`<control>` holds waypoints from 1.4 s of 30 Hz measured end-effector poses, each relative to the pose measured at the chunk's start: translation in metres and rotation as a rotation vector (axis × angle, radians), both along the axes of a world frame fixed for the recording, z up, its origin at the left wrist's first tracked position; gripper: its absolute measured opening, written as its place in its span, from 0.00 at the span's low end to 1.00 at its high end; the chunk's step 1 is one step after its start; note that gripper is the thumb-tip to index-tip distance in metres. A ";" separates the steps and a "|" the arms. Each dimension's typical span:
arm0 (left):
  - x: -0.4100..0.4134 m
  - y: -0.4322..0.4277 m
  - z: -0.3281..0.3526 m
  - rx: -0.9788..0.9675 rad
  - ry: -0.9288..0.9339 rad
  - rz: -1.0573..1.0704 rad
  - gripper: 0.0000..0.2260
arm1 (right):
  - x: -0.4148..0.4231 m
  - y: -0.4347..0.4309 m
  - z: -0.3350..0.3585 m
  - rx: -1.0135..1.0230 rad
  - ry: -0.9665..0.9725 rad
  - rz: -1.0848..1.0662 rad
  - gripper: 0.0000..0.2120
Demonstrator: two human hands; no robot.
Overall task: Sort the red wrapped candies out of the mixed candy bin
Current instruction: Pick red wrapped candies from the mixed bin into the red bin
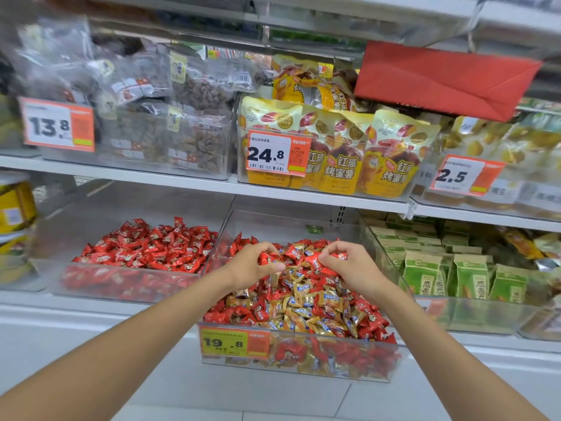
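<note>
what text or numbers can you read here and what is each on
"13.8": orange tag, upper left shelf
"24.8": middle tag, in front of the yellow bags
"红薯 烤蜜薯": those yellow bags
"2.5": right-hand tag
"19.8": yellow tag on mixed candy bin
candies, green packs, fine print: too blurred to read

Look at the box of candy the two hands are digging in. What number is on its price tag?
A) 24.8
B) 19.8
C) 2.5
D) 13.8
B. The tag on the front of the mixed candy bin, where the left hand and right hand grip red candies, reads 19.8.
</note>
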State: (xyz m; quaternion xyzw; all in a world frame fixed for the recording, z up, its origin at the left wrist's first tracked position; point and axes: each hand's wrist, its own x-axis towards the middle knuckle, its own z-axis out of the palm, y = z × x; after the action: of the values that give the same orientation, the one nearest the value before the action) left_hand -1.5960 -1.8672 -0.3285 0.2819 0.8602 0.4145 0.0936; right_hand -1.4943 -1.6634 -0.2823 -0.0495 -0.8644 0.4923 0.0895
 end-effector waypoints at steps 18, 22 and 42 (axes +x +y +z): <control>0.002 -0.105 0.062 0.212 0.176 0.236 0.04 | -0.028 -0.079 0.012 -0.175 0.094 0.018 0.04; -0.032 -0.159 0.044 0.186 0.140 0.401 0.04 | -0.068 -0.130 0.014 -0.064 0.166 0.105 0.02; -0.045 -0.201 0.019 0.051 0.102 0.367 0.13 | -0.136 -0.160 0.005 0.583 0.089 0.269 0.16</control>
State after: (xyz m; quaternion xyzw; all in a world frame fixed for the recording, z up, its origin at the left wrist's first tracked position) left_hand -1.6405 -2.0686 -0.3097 0.1432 0.8900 0.4314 -0.0346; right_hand -1.6302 -1.8239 -0.2772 0.1144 -0.9631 0.2331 0.0716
